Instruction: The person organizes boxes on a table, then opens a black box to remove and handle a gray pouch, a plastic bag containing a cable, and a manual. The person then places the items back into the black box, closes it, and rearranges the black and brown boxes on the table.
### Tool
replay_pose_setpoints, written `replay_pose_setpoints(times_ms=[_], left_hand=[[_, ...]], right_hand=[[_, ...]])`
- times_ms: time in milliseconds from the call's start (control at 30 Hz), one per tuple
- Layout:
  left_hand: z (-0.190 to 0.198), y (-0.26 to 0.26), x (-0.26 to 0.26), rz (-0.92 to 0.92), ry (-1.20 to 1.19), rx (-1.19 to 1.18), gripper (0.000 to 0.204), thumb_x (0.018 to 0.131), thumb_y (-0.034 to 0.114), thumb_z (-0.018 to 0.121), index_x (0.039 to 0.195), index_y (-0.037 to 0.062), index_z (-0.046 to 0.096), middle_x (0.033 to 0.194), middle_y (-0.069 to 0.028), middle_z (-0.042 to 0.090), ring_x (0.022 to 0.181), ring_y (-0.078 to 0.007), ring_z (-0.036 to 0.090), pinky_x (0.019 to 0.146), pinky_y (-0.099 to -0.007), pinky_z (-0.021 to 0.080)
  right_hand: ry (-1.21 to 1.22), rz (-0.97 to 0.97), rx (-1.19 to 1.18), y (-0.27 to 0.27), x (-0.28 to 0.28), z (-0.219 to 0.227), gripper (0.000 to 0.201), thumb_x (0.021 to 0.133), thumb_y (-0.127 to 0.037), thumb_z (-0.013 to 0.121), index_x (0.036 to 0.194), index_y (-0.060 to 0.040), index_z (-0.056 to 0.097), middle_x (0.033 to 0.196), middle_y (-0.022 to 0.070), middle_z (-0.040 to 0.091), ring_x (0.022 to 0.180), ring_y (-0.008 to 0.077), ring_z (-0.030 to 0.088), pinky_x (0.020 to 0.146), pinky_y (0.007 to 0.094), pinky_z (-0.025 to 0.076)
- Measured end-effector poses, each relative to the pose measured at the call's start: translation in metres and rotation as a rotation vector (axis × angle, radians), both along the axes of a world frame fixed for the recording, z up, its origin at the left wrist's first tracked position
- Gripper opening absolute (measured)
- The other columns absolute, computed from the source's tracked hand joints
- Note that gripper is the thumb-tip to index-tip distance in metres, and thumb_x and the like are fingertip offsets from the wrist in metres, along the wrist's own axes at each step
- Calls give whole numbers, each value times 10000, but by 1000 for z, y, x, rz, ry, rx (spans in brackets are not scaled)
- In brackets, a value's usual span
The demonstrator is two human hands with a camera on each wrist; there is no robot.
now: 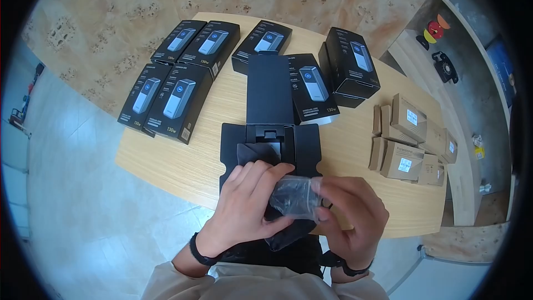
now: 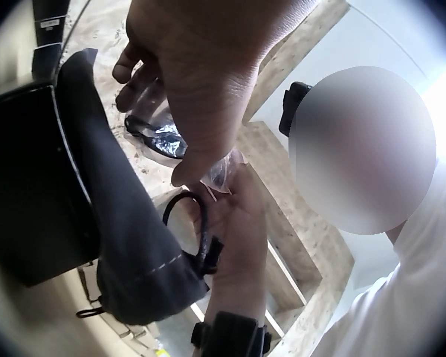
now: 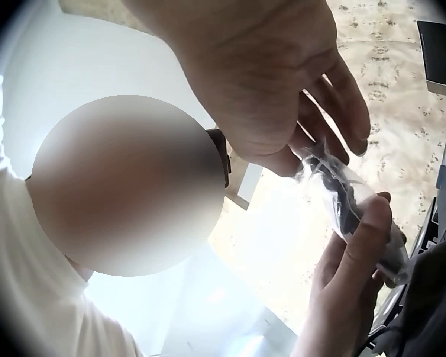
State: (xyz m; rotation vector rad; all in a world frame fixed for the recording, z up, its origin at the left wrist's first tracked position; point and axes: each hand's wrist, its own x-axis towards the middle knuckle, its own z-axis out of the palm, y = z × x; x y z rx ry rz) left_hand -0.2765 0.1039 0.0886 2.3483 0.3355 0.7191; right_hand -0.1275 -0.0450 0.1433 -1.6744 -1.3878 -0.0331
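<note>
Between both hands is a clear plastic bag [image 1: 293,197] with something black and cable-like inside, also seen in the left wrist view [image 2: 157,134]. My left hand [image 1: 244,200] holds the bag's left side, thumb below and fingers above. At its right end, the thumb and fingertips of my right hand [image 1: 358,211] pinch the bag's edge. A dark cloth pouch [image 2: 134,230] with a drawstring lies under my hands. Beneath it stands an opened black box [image 1: 269,91], its lid raised toward the back and its side flaps [image 1: 308,150] spread; my left hand hides part of its inside.
Several black printed boxes [image 1: 176,97] stand at the left of the wooden table [image 1: 166,155], with more [image 1: 313,86] at the back and right. Small brown cartons [image 1: 404,161] are piled on the right. Beyond them is a shelf with a black telephone [image 1: 444,68].
</note>
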Motion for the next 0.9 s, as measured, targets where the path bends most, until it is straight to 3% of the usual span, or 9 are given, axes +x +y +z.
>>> replay_pose_setpoints(times_ms=[267,367,433,567,633,767,833,900], left_hand=[[1,0,-3,-24,12,25,750,638,212,897,1324,60,633,1063,-109,592,951,-308,594,804,-396,440],[1,0,-4,-30,5,36,744,635,206,898,1319,68,639,1066,-103,595,950,-302,596,800,-393,440],[0,-1,-3,-34,-1,44,744,634,204,899,1320,72,641,1067,-100,596,949,-299,596,799,-393,439],[-1,-1,-2,-37,-23,64,728,637,196,902,1310,76,651,1070,-98,600,948,-295,601,799,-391,438],[-1,-1,-2,-35,-21,66,725,637,197,906,1306,77,654,1070,-97,601,947,-294,602,798,-389,437],[1,-1,-3,-36,-27,38,742,648,195,921,1328,74,646,1098,-107,606,973,-301,605,818,-401,452],[0,-2,-3,-41,-31,13,766,658,197,929,1355,72,635,1125,-113,605,996,-307,604,834,-407,461],[-3,-3,-2,71,-87,27,806,706,213,940,1421,68,598,1201,-133,585,1050,-326,597,872,-418,477]], right_hand=[[78,-45,-51,-5,-4,-4,274,779,81,788,1026,-36,782,887,93,774,729,251,726,645,341,573],[247,-105,-13,-2,-9,-3,238,789,63,808,1000,-39,769,857,96,773,747,231,743,652,326,574],[501,-179,-60,-1,-13,2,229,787,41,830,991,-31,753,845,93,767,734,205,748,665,308,576],[342,-146,-158,2,-5,2,247,792,43,821,1018,-24,746,811,90,746,710,197,744,649,299,576],[192,-54,-315,1,-1,2,215,793,52,801,991,-17,756,785,88,726,696,187,729,643,295,573],[292,-80,-183,-3,-2,11,163,802,51,775,951,-14,769,805,93,721,716,185,720,655,301,574],[264,-129,-182,-2,-2,14,135,799,57,764,922,1,776,824,99,718,729,190,717,672,298,563],[157,-164,-89,-12,4,11,143,804,67,751,931,7,775,832,97,708,732,182,702,665,287,546]])
